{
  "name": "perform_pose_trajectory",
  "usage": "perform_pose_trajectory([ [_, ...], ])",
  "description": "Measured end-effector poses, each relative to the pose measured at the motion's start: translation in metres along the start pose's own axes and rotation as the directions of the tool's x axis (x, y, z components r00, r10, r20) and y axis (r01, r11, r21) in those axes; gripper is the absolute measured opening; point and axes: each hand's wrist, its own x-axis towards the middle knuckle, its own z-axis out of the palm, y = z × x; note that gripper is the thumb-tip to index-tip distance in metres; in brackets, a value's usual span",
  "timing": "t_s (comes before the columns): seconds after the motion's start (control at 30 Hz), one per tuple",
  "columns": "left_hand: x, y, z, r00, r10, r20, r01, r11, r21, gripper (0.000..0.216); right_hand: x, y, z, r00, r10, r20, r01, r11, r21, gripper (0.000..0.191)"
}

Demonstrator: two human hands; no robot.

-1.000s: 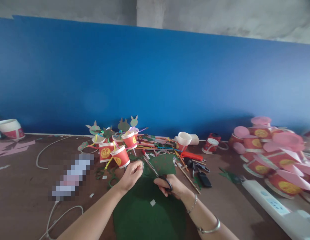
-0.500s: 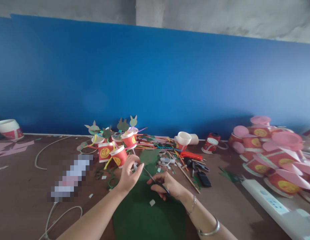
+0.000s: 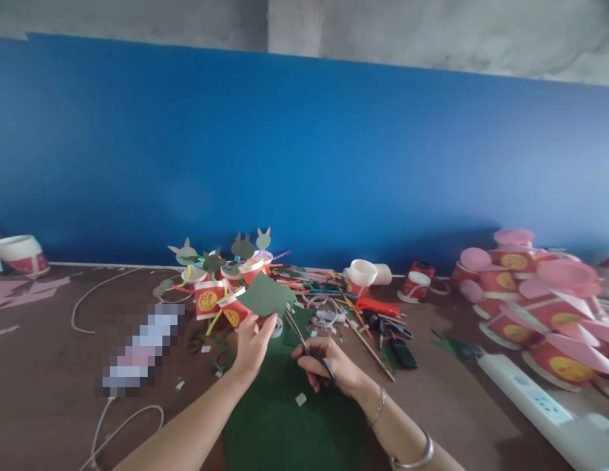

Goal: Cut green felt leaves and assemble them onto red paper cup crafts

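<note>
Left hand [image 3: 252, 347] pinched green paper piece [image 3: 269, 296] just ahead | right hand [image 3: 341, 367] gripped scissors [image 3: 301, 337], tips near paper | step: apparently trimming | next: likely called for aligning blades with edge

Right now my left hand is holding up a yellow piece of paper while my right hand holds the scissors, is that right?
Not quite: the piece of paper in your left hand is green, not yellow, as the head view shows. Your right hand does hold the scissors.
</note>
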Motion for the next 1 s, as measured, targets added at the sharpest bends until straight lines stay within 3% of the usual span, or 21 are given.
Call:
perform_pose_trajectory([
  [0.23, -0.004, -0.004, 0.002, 0.985, -0.072, 0.16, 0.077, 0.997, -0.027, 0.024, 0.002, 0.003, 0.002, 0.996, -0.009, -0.086, 0.009, 1.0, 0.004, 0.036],
  [0.43, -0.001, -0.015, -0.003, 0.993, -0.102, -0.064, 0.096, 0.991, -0.092, 0.028, 0.001, 0.003, 0.0, 0.997, -0.016, -0.072, 0.016, 1.0, -0.006, 0.035],
  [0.63, 0.002, -0.003, 0.002, 0.994, -0.064, -0.093, 0.049, 0.987, -0.155, 0.032, -0.001, -0.001, 0.0, 0.995, -0.034, -0.093, 0.036, 0.999, 0.023, 0.035],
  [0.77, 0.0, 0.004, 0.006, 0.98, -0.096, -0.172, 0.064, 0.981, -0.184, 0.032, -0.001, -0.001, 0.007, 0.999, -0.047, -0.015, 0.048, 0.998, 0.042, 0.036],
  [0.87, -0.004, 0.004, 0.01, 0.979, -0.155, -0.133, 0.127, 0.973, -0.194, 0.032, 0.001, 0.002, 0.014, 1.0, -0.023, 0.015, 0.022, 1.0, 0.014, 0.036],
  [1.0, -0.01, -0.001, 0.014, 0.976, -0.212, -0.046, 0.202, 0.966, -0.162, 0.033, 0.004, 0.005, 0.019, 0.997, -0.042, -0.06, 0.041, 0.999, -0.015, 0.036],
])
